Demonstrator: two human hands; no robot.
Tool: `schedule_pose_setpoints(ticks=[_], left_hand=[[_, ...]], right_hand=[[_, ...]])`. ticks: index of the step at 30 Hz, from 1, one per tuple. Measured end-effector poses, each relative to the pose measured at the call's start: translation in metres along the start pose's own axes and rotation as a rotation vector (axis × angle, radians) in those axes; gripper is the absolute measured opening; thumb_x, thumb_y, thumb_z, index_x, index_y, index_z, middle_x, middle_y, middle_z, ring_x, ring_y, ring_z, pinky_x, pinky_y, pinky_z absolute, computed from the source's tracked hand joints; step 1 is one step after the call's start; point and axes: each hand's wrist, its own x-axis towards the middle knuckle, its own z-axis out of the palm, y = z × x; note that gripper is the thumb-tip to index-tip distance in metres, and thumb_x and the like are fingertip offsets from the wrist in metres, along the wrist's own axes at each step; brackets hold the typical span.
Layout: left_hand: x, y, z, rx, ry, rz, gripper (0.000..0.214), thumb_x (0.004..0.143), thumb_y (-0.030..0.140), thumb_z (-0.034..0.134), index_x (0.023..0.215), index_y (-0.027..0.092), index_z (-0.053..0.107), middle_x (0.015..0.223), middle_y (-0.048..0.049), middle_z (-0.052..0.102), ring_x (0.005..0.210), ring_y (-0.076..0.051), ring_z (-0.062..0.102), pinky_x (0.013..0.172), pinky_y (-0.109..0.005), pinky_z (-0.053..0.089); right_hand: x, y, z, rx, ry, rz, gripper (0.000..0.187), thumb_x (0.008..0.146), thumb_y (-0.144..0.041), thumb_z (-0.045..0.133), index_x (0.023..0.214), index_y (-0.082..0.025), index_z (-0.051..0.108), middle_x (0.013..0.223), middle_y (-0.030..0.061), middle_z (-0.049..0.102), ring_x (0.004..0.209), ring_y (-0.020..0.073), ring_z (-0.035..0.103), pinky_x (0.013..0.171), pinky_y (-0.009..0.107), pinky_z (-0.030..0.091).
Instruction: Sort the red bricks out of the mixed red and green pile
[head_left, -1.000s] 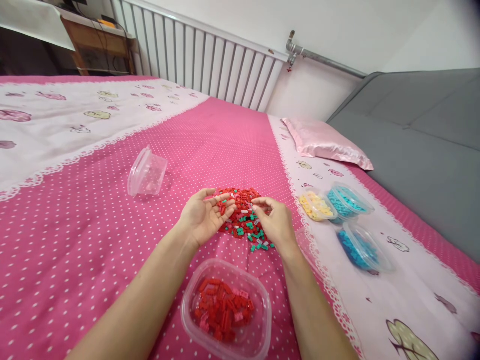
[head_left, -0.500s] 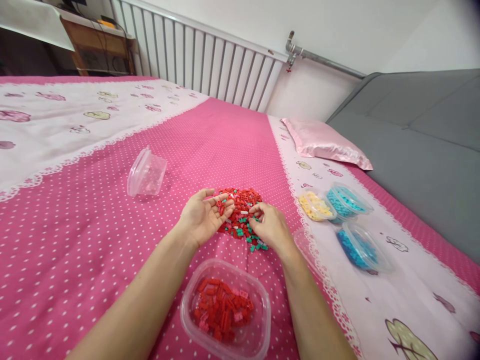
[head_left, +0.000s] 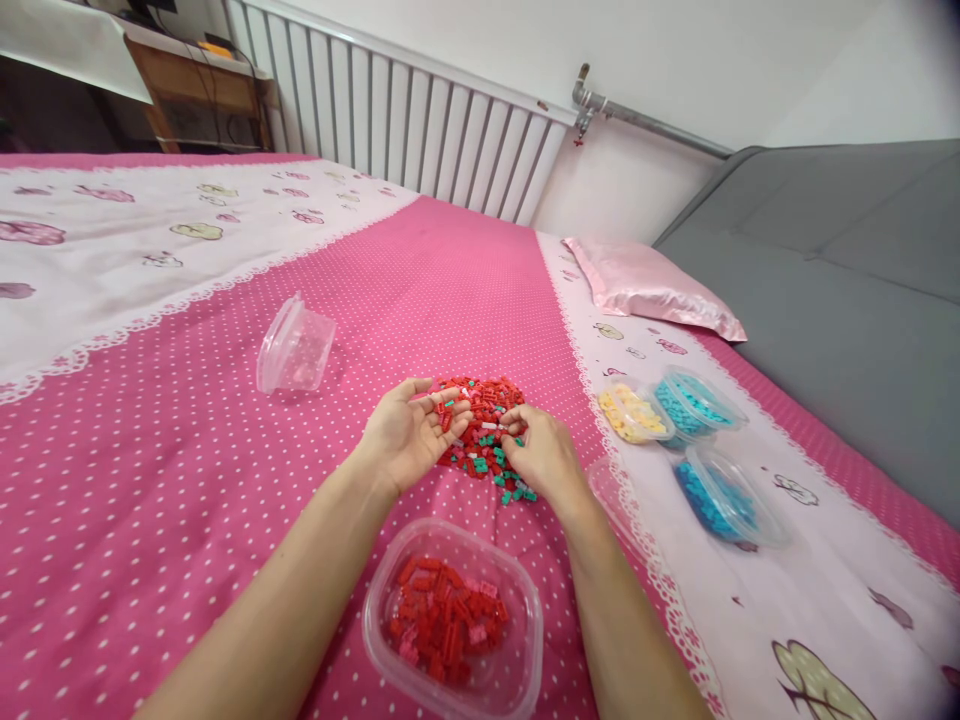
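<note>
My left hand [head_left: 409, 435] is palm up at the left edge of a pile of small toy building bricks [head_left: 487, 400], its fingers stretched out and slightly apart. Some red bricks show at its fingers; I cannot tell whether they lie on them or behind them. My right hand [head_left: 546, 450] reaches into the pile's right side, thumb and fingers bent towards each other. Whatever is at its fingertips is too small to make out. The pile is mostly red, with green and a few white bricks. Between my forearms stands a clear plastic tub [head_left: 517, 660] holding red and pink bricks.
An empty clear tub [head_left: 304, 350] lies on its side at left on the pink bedspread [head_left: 187, 480]. To the right are tubs of yellow pieces [head_left: 631, 412], light blue pieces [head_left: 690, 400] and darker blue pieces [head_left: 712, 498]. A pink pillow [head_left: 652, 285] lies farther back.
Both hands stay at the pile in nearly the same pose. The whole view has shifted very slightly; the tubs and bricks show no clear movement.
</note>
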Motion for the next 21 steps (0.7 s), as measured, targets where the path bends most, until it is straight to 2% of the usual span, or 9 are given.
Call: schedule_pose_setpoints(ticks=[7, 14, 21], left_hand=[[0.0020, -0.0008, -0.0007, 0.001, -0.006, 0.007, 0.025, 0.085, 0.022, 0.038, 0.097, 0.006, 0.053, 0.081, -0.0133, 0.060, 0.069, -0.016, 0.063, 0.063, -0.023, 0.055], [0.0023, -0.0012, -0.0008, 0.000, -0.008, 0.005, 0.024, 0.085, 0.022, 0.039, 0.096, 0.007, 0.053, 0.079, -0.0121, 0.060, 0.065, -0.014, 0.061, 0.062, -0.023, 0.055], [0.0042, -0.0014, -0.0027, -0.014, -0.051, -0.014, 0.025, 0.086, 0.023, 0.038, 0.098, 0.006, 0.053, 0.076, -0.0109, 0.059, 0.061, -0.014, 0.060, 0.064, -0.025, 0.056]], right_hand=[[-0.0006, -0.0010, -0.0015, -0.024, 0.028, 0.094, 0.016, 0.071, -0.020, 0.058, 0.083, -0.022, 0.069, 0.080, 0.0018, 0.071, 0.071, 0.0164, 0.063, 0.066, 0.027, 0.044], [0.0009, -0.0025, -0.0030, -0.021, 0.083, 0.095, 0.021, 0.070, -0.019, 0.056, 0.082, -0.021, 0.073, 0.069, 0.0033, 0.071, 0.065, 0.0191, 0.064, 0.066, 0.030, 0.046], [0.0032, -0.0010, -0.0062, 0.310, 0.234, 0.108, 0.025, 0.069, -0.026, 0.058, 0.088, -0.016, 0.072, 0.066, 0.0030, 0.068, 0.055, 0.0154, 0.058, 0.060, 0.028, 0.047]])
